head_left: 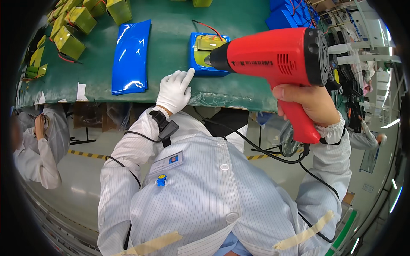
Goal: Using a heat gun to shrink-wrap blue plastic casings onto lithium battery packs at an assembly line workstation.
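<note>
My right hand [311, 101], ungloved, is wrapped round the handle of a red heat gun [269, 53] with a black nozzle. The nozzle points left, over a battery pack [205, 57] in blue shrink wrap, and hides part of it. A yellow-green top with red and black leads shows inside the wrap's open end. White-gloved, my left hand [174, 91] holds nothing; its index finger reaches to the pack's near left corner and the thumb stands apart. Flat blue shrink sleeves [130, 59] lie in a stack left of the pack.
Several yellow-green battery packs [70, 42] with leads stand at the far left of the green table [166, 38]. Blue-wrapped packs [290, 15] sit at the far right. The gun's black cord [299, 160] hangs beside my right arm. Another person's sleeve [40, 164] shows at left.
</note>
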`<state>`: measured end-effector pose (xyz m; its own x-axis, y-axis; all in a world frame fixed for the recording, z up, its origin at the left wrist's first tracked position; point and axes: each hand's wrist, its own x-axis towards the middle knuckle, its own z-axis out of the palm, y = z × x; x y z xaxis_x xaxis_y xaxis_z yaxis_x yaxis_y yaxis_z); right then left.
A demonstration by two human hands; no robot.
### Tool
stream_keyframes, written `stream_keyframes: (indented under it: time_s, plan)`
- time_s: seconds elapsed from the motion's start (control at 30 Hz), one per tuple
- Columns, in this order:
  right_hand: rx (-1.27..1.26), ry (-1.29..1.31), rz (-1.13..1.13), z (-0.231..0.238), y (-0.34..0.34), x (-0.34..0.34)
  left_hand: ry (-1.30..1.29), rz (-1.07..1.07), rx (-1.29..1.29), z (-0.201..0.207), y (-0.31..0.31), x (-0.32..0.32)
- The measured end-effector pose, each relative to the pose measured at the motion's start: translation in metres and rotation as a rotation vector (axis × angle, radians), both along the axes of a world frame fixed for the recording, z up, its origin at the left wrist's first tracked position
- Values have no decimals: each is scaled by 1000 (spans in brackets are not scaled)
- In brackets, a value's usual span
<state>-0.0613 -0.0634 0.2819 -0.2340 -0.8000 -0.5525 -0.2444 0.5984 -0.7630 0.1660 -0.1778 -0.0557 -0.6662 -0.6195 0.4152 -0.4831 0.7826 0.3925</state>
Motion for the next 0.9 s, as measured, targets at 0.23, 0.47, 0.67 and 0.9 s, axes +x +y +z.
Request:
stream_keyframes:
  time_s: [0.23,0.47,0.67,0.9]
  plan:
    - [-63,23,44,-5,-32,7,1,-2,11,1,2,3]
    - [-161,73,137,-5,-71,3,-33,-1,40,3,2,4]
    - [-170,127,158,-7,-78,1,-26,-10,39,4,0,4]
    - [-177,97,167,-3,-75,-2,-32,-14,60,4,0,3]
